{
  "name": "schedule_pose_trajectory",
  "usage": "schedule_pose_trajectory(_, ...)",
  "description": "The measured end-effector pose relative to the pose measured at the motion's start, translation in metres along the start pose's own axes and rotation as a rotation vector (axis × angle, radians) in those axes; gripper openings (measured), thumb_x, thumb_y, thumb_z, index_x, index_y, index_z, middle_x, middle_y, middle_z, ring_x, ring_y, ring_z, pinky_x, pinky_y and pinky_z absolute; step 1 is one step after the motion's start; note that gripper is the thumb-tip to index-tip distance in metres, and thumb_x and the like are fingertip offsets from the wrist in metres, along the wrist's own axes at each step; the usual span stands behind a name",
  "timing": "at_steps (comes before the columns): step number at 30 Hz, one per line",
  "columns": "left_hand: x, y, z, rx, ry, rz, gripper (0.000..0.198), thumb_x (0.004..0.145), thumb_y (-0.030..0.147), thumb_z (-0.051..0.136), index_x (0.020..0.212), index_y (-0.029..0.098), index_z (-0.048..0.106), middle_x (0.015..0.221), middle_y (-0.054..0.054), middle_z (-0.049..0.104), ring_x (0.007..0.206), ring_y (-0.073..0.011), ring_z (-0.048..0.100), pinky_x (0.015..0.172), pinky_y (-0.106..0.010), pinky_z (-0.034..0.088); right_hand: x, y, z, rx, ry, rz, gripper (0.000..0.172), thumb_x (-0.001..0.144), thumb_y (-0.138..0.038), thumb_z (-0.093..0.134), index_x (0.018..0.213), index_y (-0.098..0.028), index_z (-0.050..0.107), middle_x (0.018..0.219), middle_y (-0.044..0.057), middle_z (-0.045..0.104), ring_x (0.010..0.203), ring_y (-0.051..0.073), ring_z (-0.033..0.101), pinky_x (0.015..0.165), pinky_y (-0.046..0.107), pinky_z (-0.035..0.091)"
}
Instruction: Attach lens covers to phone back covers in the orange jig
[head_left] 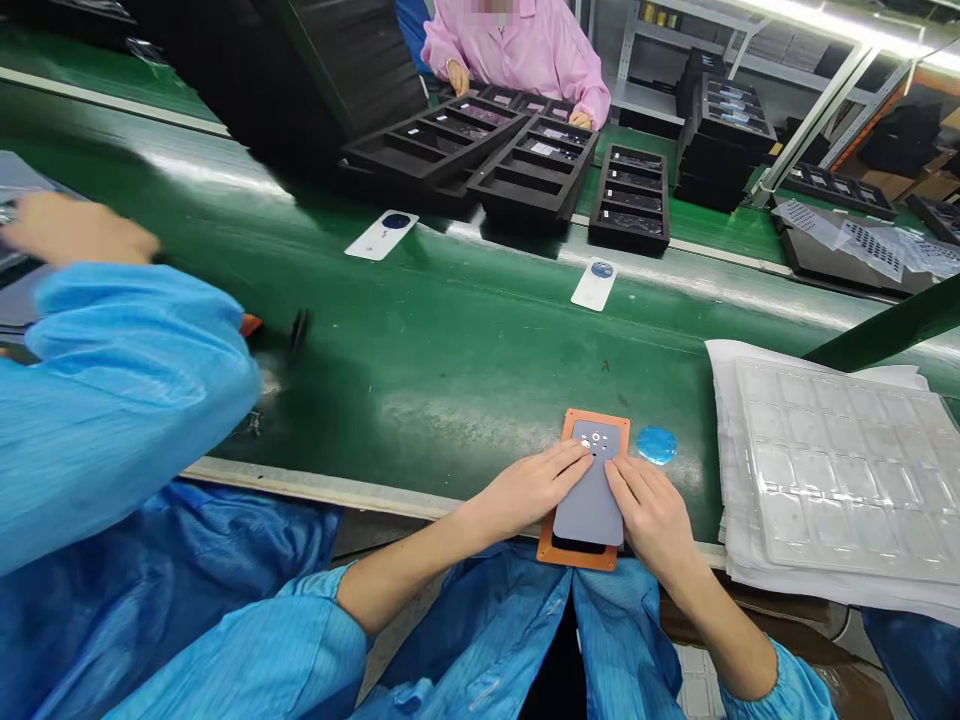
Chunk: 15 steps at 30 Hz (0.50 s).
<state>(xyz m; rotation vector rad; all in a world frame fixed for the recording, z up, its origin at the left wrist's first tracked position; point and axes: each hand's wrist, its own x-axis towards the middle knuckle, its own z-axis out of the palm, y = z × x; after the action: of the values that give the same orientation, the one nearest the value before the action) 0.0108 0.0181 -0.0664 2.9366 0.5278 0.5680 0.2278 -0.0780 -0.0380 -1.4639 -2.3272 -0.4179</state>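
Note:
A grey phone back cover (pixel 589 500) with small camera openings near its top lies over an orange frame-like plate (pixel 547 550) at the bench's near edge. It sits a little askew, and a dark strip shows below its lower end. My left hand (pixel 529 490) reaches in from the left, its straight fingers flat on the cover just under the openings. From the other side my right hand (pixel 652 510) lays its outstretched fingers on the cover's right edge. Both thumbs are mostly hidden. A round blue film piece (pixel 657 445) lies right of the plate.
Clear blister trays (pixel 847 450) on white paper stand at right. Two white phone backs (pixel 382 236) (pixel 594 284) lie on the green bench (pixel 450 340). Black compartment trays (pixel 532 170) line the far side, before a person in pink (pixel 517 45). A co-worker's blue sleeve (pixel 127 370) reaches across at left.

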Motion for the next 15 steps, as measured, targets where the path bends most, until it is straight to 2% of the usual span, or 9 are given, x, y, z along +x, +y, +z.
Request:
schedule_pose_trajectory(2, 0.002, -0.002, -0.001, 0.011, -0.02, -0.01, 0.035, 0.098, 0.011, 0.047, 0.132, 0.01, 0.057, 0.134, -0.021, 0.063, 0.13, -0.0295, 0.06, 0.105, -0.043, 0.054, 0.0, 0.003, 0.003, 0.009, -0.034, -0.018, 0.034, 0.098, -0.008, 0.043, 0.12, -0.007, 0.068, 0.117, 0.015, 0.074, 0.108, 0.026, 0.068, 0.097, 0.042, 0.056)
schedule_pose_trajectory(6, 0.006, -0.003, -0.005, 0.038, -0.099, -0.028, 0.034, 0.096, 0.02, 0.056, 0.129, 0.01, 0.06, 0.146, -0.028, 0.051, 0.14, -0.0367, 0.049, 0.113, -0.052, 0.044, 0.0, 0.007, 0.009, -0.008, -0.111, -0.035, 0.04, 0.096, -0.006, 0.042, 0.129, -0.008, 0.064, 0.13, 0.015, 0.069, 0.122, 0.027, 0.063, 0.107, 0.045, 0.05)
schedule_pose_trajectory(11, 0.006, 0.002, -0.006, 0.054, -0.162, -0.04, 0.044, 0.088, 0.024, 0.065, 0.13, 0.013, 0.059, 0.154, -0.026, 0.044, 0.147, -0.0383, 0.039, 0.121, -0.055, 0.029, 0.002, 0.005, 0.014, -0.006, -0.269, -0.036, 0.053, 0.09, -0.008, 0.042, 0.141, -0.001, 0.053, 0.148, 0.021, 0.054, 0.14, 0.033, 0.048, 0.115, 0.048, 0.043)
schedule_pose_trajectory(15, 0.004, 0.005, -0.002, 0.078, -0.173, -0.021, 0.051, 0.085, 0.023, 0.066, 0.133, 0.011, 0.057, 0.155, -0.029, 0.04, 0.148, -0.0409, 0.036, 0.121, -0.059, 0.027, 0.002, 0.003, 0.016, -0.013, -0.327, -0.025, 0.056, 0.089, -0.011, 0.043, 0.144, 0.0, 0.049, 0.152, 0.023, 0.049, 0.145, 0.035, 0.043, 0.119, 0.05, 0.039)
